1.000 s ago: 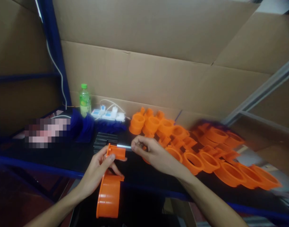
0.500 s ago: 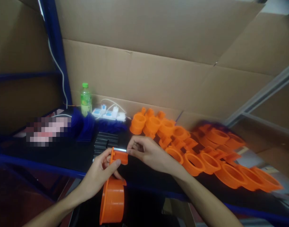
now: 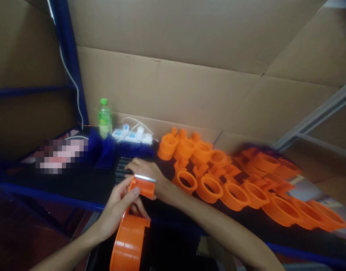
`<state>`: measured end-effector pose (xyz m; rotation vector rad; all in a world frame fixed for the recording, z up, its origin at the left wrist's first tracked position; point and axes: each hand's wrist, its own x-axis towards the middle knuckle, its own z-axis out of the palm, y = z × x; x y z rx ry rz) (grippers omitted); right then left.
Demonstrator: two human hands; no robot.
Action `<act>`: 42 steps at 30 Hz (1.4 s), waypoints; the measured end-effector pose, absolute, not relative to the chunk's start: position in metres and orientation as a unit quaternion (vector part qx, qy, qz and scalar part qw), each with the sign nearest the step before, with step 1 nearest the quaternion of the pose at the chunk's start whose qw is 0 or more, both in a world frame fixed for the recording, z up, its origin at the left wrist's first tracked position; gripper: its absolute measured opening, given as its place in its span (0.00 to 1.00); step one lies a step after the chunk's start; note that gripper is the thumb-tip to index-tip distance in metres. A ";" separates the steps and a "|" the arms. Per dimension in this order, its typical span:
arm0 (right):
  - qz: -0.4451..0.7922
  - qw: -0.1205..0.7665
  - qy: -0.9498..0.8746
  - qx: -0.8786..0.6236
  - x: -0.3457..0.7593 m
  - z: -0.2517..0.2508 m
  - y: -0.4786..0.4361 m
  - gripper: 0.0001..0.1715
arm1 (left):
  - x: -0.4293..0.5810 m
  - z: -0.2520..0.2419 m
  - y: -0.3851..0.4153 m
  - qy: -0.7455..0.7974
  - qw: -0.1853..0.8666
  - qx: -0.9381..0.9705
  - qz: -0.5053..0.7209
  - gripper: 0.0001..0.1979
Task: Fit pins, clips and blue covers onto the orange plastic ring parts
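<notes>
At the lower middle of the frame, an orange dispenser point(image 3: 129, 241) hangs by the near edge of the bench point(image 3: 71, 184), held in the air by the person's left hand point(image 3: 119, 205). That grip is closed around the neck, thumb flat on the near face, fingers bent behind, probably because the neck is slim enough to wrap and this leaves the toothed blade point(image 3: 144, 178) along the head's upper edge uncovered. The drum hangs below, leaning toward the lower left.

Just beyond the head, the right hand point(image 3: 147, 170) is over the black strips point(image 3: 122, 162), left of the frame's middle. They lie side by side near both hands, seemingly for a short reach. The dispenser hides part of this hand, so I can't tell whether its grip is spread or pinching a strip.

On the right, other dispensers point(image 3: 169, 151) sit in slanting rows, rings facing up, perhaps to stand steady. The bottle point(image 3: 105, 122) and power strip point(image 3: 132, 136) sit at the back, likely to spare the elbows.

The left forearm rises from the bottom left corner, wrist nearly straight. The right forearm crosses from the lower right, back of the hand up, fingers angled down.
</notes>
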<state>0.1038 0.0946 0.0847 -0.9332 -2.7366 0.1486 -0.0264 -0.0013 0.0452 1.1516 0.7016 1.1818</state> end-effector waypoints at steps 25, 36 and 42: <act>0.050 0.089 -0.949 -0.299 0.095 0.074 0.106 0.11 | -0.026 0.047 0.002 0.297 0.634 0.476 0.532 0.17; 0.024 0.274 -0.922 -0.272 0.127 0.110 0.104 0.11 | -0.039 0.059 0.009 0.292 0.611 0.436 0.592 0.18; 0.018 0.411 -0.856 -0.314 0.158 0.148 0.104 0.07 | -0.045 0.080 0.043 0.336 0.592 0.401 0.613 0.19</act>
